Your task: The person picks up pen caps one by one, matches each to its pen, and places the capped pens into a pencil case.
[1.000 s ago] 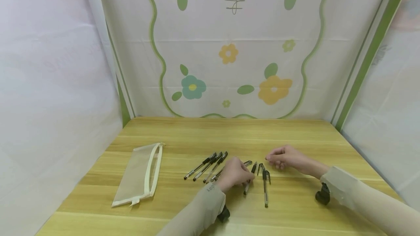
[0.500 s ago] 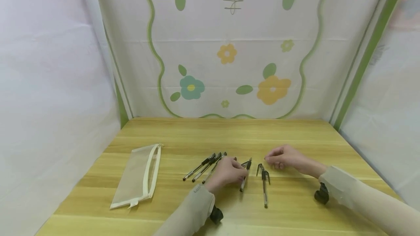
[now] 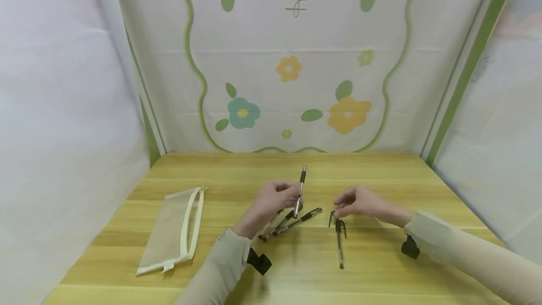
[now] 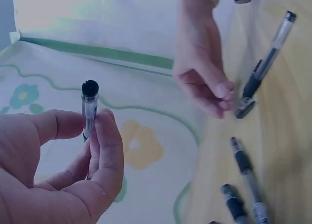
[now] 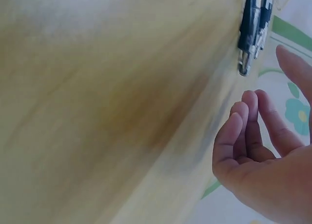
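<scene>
My left hand [image 3: 271,201] pinches a clear-barrelled gel pen [image 3: 302,178] between thumb and fingers. The pen is raised over the table, nearly upright, with its dark grip section and tip uppermost in the head view. Its black end [image 4: 90,89] faces the left wrist camera. My right hand [image 3: 362,202] hovers at the top of another gel pen [image 3: 340,248], thumb and loosely bent fingers apart with nothing between them. Black clipped caps [image 3: 331,219] show around that pen's upper end. Several gel pens [image 3: 301,221] lie together beneath and beside my left hand, which partly hides them.
A beige see-through zip pouch [image 3: 167,234] lies at the left of the wooden table [image 3: 237,168], its zipper side gaping. Flower-printed cloth [image 3: 254,69] stands behind the table, and pale cloth walls rise on both sides.
My left hand has lifted the gel pen off the table and carried it left and away from me, turning its tip up. My right hand has shifted slightly left, closer to the caps.
</scene>
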`<state>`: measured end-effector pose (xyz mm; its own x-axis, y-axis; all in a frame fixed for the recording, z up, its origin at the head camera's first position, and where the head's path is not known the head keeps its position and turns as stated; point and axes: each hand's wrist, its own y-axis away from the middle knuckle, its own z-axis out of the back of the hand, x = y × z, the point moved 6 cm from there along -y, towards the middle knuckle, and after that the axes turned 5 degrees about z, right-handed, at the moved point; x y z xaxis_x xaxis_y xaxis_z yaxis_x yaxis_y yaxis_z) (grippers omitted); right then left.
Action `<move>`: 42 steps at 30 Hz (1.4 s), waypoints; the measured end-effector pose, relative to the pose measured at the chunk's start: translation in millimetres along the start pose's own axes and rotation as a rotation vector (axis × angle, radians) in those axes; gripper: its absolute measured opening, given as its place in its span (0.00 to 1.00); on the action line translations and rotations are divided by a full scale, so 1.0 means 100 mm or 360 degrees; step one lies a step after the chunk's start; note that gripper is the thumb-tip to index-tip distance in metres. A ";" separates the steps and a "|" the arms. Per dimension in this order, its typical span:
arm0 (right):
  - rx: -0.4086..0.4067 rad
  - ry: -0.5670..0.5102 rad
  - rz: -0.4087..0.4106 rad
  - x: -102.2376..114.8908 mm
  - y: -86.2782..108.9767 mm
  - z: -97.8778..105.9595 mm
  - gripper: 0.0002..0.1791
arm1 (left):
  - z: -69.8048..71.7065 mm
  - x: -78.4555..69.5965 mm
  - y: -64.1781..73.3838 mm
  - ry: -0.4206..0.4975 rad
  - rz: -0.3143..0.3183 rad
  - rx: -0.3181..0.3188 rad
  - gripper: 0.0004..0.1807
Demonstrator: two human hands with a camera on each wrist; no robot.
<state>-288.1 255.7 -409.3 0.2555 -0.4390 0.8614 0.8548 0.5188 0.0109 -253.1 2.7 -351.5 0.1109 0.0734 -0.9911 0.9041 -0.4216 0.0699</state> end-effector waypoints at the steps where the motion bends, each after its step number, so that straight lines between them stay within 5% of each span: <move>1: 0.0005 -0.0004 0.0009 0.00 0.00 -0.02 0.23 | 0.01 -0.04 0.00 0.0003 -0.0004 -0.0010 0.11; 8: 0.0002 0.0108 0.0093 0.01 -0.02 -0.10 0.23 | 0.04 -0.17 0.03 -0.0041 -0.0040 -0.0015 0.11; 31: 0.0039 0.0272 0.0189 0.06 -0.10 -0.19 0.19 | 0.05 -0.15 0.02 0.0014 -0.0055 0.0009 0.10; 38: -0.0058 0.0087 0.0226 0.08 -0.12 -0.09 0.21 | 0.04 -0.11 0.02 0.0059 -0.0025 0.0008 0.09; 42: -0.0135 -0.0119 0.0136 0.09 -0.14 -0.02 0.24 | 0.04 -0.09 0.02 0.0066 -0.0018 -0.0006 0.09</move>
<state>-296.8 243.1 -403.2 0.2974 -0.3382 0.8928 0.8672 0.4868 -0.1045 -254.2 -2.0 -343.0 0.1177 0.1159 -0.9863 0.9069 -0.4172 0.0593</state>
